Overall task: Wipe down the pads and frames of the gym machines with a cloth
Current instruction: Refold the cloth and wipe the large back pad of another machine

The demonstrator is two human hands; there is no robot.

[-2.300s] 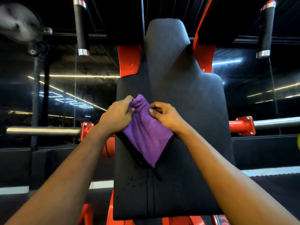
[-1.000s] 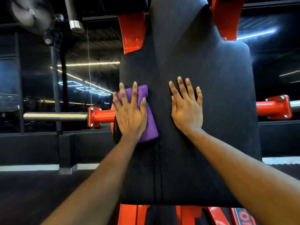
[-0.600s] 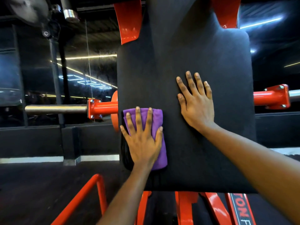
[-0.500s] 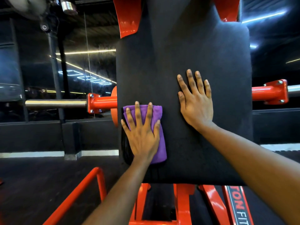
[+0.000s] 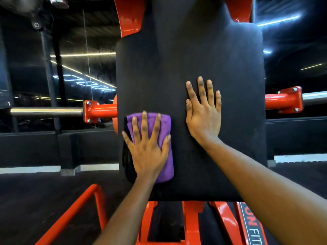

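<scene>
A large black pad (image 5: 191, 55) on a red-framed gym machine fills the middle of the view. A folded purple cloth (image 5: 167, 167) lies flat against the pad's lower left part. My left hand (image 5: 147, 147) presses on the cloth with straight, spread fingers. My right hand (image 5: 203, 110) rests flat on the bare pad to the right of the cloth, fingers straight and pointing up. It holds nothing.
Red frame tubes (image 5: 190, 223) run below the pad, and a red rail (image 5: 70, 214) slants at lower left. Red brackets with chrome bars stick out on the left (image 5: 47, 111) and right (image 5: 283, 100). Dark mirrored walls and black flooring lie behind.
Earlier both hands pinched the cloth; then my left hand wiped it down the pad's left side. In the last half second my left hand with the cloth has hardly shifted; my right hand stays flat.
</scene>
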